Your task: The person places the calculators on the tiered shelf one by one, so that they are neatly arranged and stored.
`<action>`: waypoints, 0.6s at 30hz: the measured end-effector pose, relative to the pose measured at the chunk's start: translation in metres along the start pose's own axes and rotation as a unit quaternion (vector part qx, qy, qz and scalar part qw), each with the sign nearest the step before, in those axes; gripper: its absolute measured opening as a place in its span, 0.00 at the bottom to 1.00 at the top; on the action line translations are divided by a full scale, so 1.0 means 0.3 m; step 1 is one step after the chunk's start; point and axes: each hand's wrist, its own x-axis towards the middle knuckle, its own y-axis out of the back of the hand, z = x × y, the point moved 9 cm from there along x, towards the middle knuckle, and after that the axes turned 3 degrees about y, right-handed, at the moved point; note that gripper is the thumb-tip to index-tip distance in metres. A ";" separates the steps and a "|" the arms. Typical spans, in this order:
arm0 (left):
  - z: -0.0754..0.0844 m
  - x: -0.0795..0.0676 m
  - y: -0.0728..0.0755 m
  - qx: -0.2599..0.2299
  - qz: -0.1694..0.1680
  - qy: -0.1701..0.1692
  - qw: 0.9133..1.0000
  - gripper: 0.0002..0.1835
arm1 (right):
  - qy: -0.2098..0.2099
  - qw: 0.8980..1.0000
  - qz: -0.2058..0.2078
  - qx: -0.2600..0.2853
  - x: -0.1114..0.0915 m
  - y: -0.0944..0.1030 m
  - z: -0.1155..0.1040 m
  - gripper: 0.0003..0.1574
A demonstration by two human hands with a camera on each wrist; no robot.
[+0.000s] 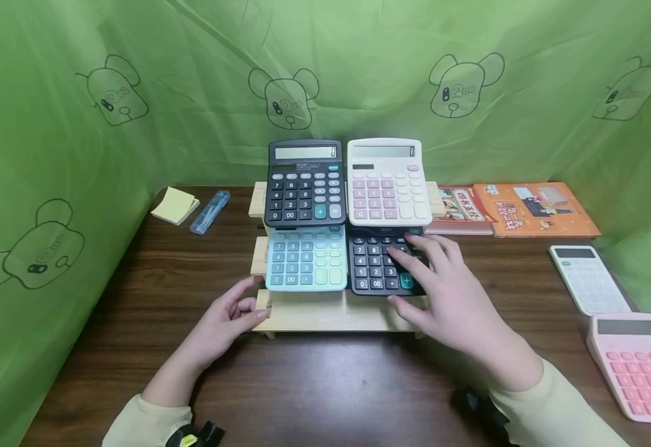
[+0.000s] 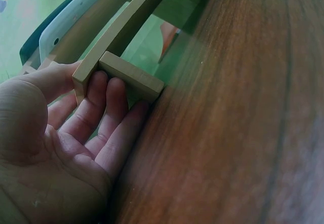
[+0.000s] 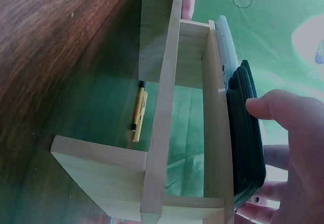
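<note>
A stepped wooden rack bears two rows of calculators. Its upper row has a dark grey calculator on the left and a white calculator with pink keys on the right. Below them are a light blue calculator and a black calculator. My right hand holds the black calculator, fingers over its keys; in the right wrist view the thumb presses its lower edge. With thumb and fingers, my left hand grips the left end of the rack's lowest board.
Yellow sticky notes and a blue translucent stationery item lie left of the rack. Behind it on the right are an orange book and a red one. A white calculator and a pink calculator lie at the right.
</note>
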 end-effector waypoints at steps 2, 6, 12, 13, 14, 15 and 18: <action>-0.001 0.000 0.000 -0.001 0.001 -0.001 1.000 0.33 | -0.003 1.000 -0.001 0.006 0.001 -0.002 0.003 0.44; -0.001 0.002 0.001 -0.002 0.001 -0.001 1.000 0.33 | -0.005 1.000 0.003 0.011 0.005 -0.002 0.007 0.45; -0.003 0.003 0.002 0.000 -0.001 0.003 1.000 0.34 | -0.003 1.000 0.006 0.014 0.006 -0.006 0.008 0.45; -0.003 0.003 0.002 0.000 -0.001 0.004 1.000 0.34 | -0.003 1.000 0.006 0.014 0.005 -0.006 0.008 0.45; -0.004 0.002 0.002 0.001 -0.001 0.005 1.000 0.34 | -0.003 1.000 0.006 0.014 0.004 -0.006 0.008 0.45; -0.004 0.002 0.002 0.002 -0.001 0.005 1.000 0.34 | -0.003 1.000 0.007 0.014 0.004 -0.006 0.008 0.45; -0.006 0.001 0.001 0.005 -0.003 0.007 1.000 0.34 | 0.000 1.000 0.009 0.015 0.002 -0.003 0.007 0.45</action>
